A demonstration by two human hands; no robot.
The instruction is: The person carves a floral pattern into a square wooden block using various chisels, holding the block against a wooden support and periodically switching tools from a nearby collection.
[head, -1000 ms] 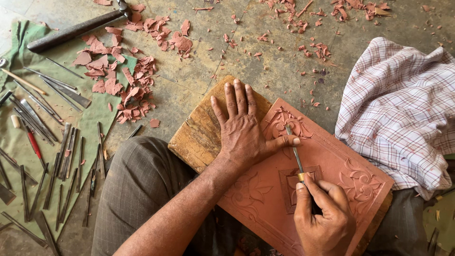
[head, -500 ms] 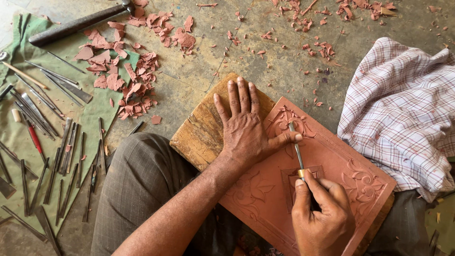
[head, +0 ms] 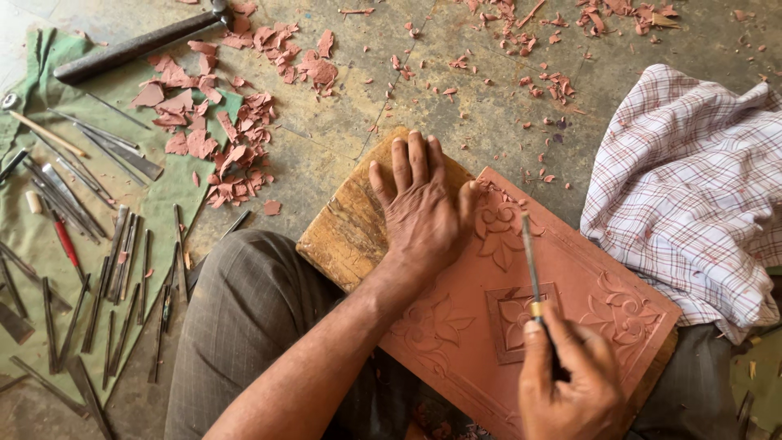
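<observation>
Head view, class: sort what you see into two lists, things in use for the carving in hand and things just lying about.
In use:
left hand, flat on the slab
right hand, gripping the tool
carving tool
terracotta slab
wooden board beneath it

Lying about:
spare chisels on green cloth
hammer
clay shavings
checked cloth

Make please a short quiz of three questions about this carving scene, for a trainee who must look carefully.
1. True or false: the left hand lies flat, partly on the wooden board and partly on the carved clay panel.
2. What does the right hand hold?
A. a hammer
B. a thin carving tool
C. a checked cloth
3. Fill in: the loose metal tools lie on a ____ cloth, on the person's left.

Key: 1 true; 2 B; 3 green.
</observation>
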